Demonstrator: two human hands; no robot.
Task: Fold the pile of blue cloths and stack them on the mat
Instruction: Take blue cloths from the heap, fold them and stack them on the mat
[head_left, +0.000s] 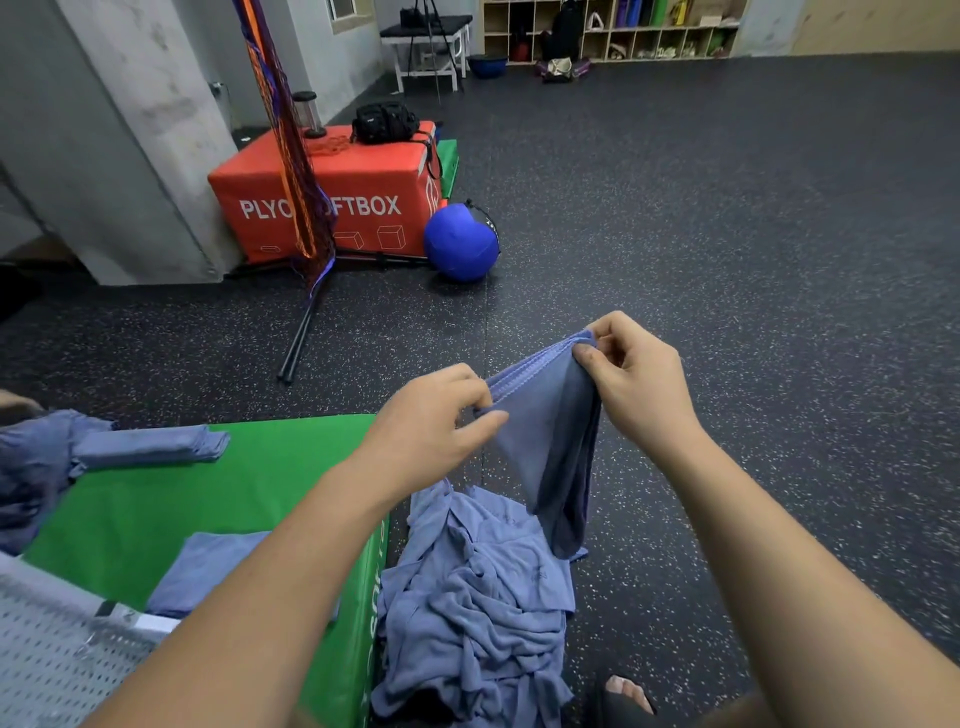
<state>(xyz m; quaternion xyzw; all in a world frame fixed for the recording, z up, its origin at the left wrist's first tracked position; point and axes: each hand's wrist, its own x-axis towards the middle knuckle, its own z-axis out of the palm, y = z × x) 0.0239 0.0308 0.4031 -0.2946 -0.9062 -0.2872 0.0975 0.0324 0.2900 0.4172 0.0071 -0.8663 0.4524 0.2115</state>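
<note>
A blue cloth (545, 447) hangs in the air between my hands, doubled over along its top hem. My left hand (431, 431) pinches one end of that hem and my right hand (634, 384) pinches the other. Below it a crumpled pile of blue cloths (478, 603) lies on the dark floor beside the green mat (208, 493). On the mat, a folded blue cloth (150, 444) lies at the far left and another folded one (208, 566) lies near me, partly behind my left forearm.
More rumpled blue fabric (31, 467) sits at the mat's left edge. A perforated metal surface (57, 654) is at the bottom left. Farther off stand an orange plyo box (363, 182), a blue ball (460, 241) and a black stand's legs (304, 322). My sandalled foot (623, 696) is beside the pile.
</note>
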